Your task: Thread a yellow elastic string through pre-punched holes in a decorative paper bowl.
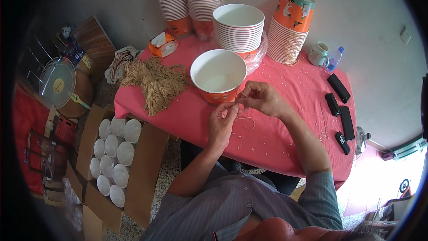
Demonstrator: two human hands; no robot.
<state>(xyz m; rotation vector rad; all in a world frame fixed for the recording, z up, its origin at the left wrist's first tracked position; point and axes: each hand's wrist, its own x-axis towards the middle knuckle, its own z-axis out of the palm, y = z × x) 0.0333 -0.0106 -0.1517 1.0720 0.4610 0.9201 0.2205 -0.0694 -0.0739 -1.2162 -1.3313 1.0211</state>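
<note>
Both hands meet in front of an orange paper bucket [218,69] with a white inside, which stands upright on the red-covered table. A thin tan string [252,125] runs between my fingers; one end rises by the bucket's side and a loose tail curls on the cloth. My left hand [224,120] pinches the string from the left. Close against it, my right hand [265,98] pinches it too, fingers bent. Whether the string passes through the bucket wall is too small to tell. A heap of tan strings [158,82] lies left of the bucket.
Stacked buckets [238,31] stand behind, with a taller stack [290,31] draped with strings to the right. A tissue pack [162,44], a mug [318,54], a bottle [335,59] and several black devices [346,122] share the table. A carton [145,174] of white cups sits lower left.
</note>
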